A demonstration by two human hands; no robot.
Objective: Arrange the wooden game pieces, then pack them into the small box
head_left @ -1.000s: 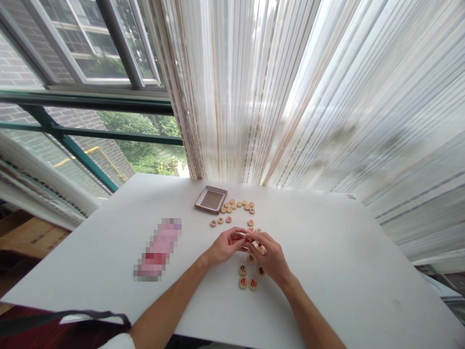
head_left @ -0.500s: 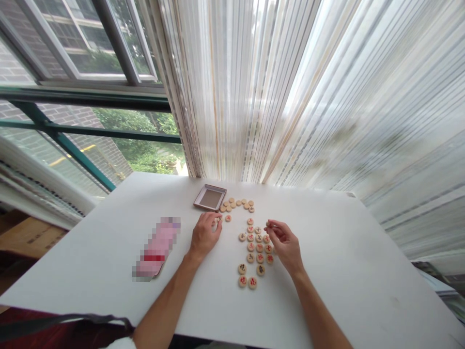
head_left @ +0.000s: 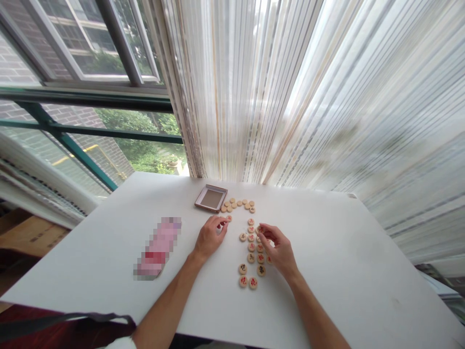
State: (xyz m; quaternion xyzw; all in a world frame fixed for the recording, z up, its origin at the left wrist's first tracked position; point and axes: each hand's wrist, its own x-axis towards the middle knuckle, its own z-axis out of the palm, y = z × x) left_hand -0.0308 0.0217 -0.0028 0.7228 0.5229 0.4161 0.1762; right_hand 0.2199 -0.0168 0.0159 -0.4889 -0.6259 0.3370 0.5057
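Several round wooden chess pieces point(head_left: 250, 247) with red or black characters lie face up in short rows on the white table point(head_left: 327, 271). More pieces lie face down in a curved group point(head_left: 238, 204) beside a small square box point(head_left: 211, 198). My left hand point(head_left: 210, 235) rests on the table with its fingertips pinched on a loose piece left of the rows. My right hand point(head_left: 276, 247) hovers over the right side of the rows, fingers curled, thumb and forefinger pinched at a piece near the top.
A pink blurred oblong object point(head_left: 159, 247) lies on the table's left part. Striped sheer curtains point(head_left: 290, 97) hang behind the table, with a window point(head_left: 83, 72) at the left. A dark strap point(head_left: 72, 320) crosses the near left corner.
My hands, together over the rows a second ago, moved apart. The left went to the loose pieces at the left; the right rose, then came back down onto the rows.
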